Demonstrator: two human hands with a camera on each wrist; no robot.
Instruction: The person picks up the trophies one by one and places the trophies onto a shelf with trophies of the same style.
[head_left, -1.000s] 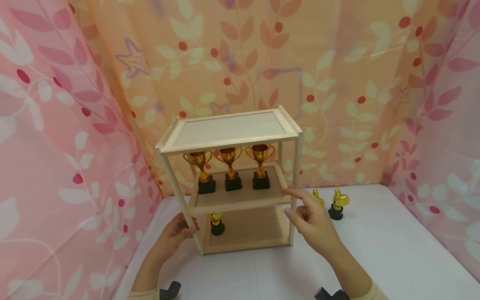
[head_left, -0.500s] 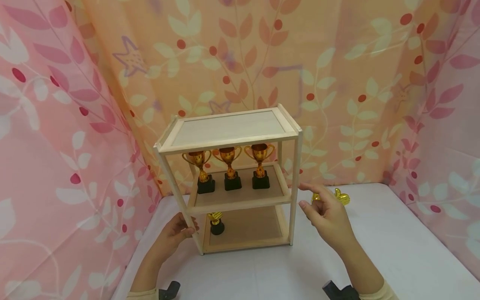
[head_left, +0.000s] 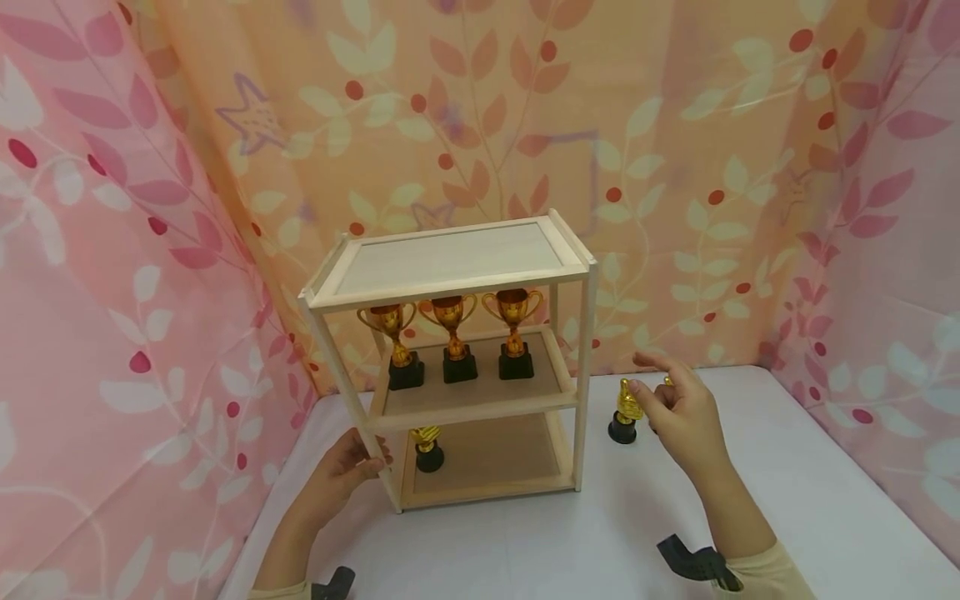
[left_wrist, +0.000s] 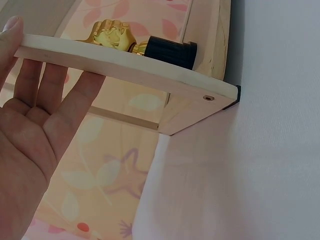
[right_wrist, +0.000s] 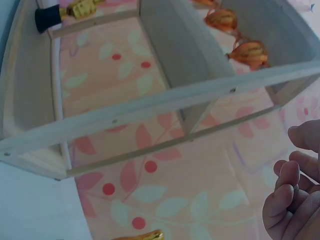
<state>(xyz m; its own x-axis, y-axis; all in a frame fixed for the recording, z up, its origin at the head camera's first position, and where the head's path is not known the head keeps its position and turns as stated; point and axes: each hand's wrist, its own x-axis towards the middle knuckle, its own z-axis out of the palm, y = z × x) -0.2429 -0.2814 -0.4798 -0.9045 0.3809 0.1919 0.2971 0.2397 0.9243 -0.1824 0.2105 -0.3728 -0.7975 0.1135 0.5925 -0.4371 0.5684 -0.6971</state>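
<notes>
A three-tier wooden shelf [head_left: 472, 412] stands on the table. My left hand [head_left: 337, 471] grips its front left post [left_wrist: 150, 72], thumb on one side and fingers on the other. Three gold trophy cups, left [head_left: 406, 373], middle [head_left: 459, 367] and right [head_left: 515, 362], line the middle tier. A gold thumbs-up trophy [head_left: 430, 458] on a black base sits at the left of the bottom tier. My right hand [head_left: 686, 417] hovers right of the shelf, fingers loosely bent and holding nothing, close to another thumbs-up trophy [head_left: 622, 427]. A further gold one [head_left: 668, 380] is mostly hidden behind that hand.
A white cloth [head_left: 510, 550] covers the table. Patterned curtains enclose it at the back [head_left: 675, 250], on the left [head_left: 135, 333] and on the right [head_left: 900, 292]. The shelf's top tier [head_left: 450, 254] is a flat panel above the cups.
My right hand has moved right, away from the shelf's front right post to beside the thumbs-up trophies on the table. My left hand keeps its grip on the left post.
</notes>
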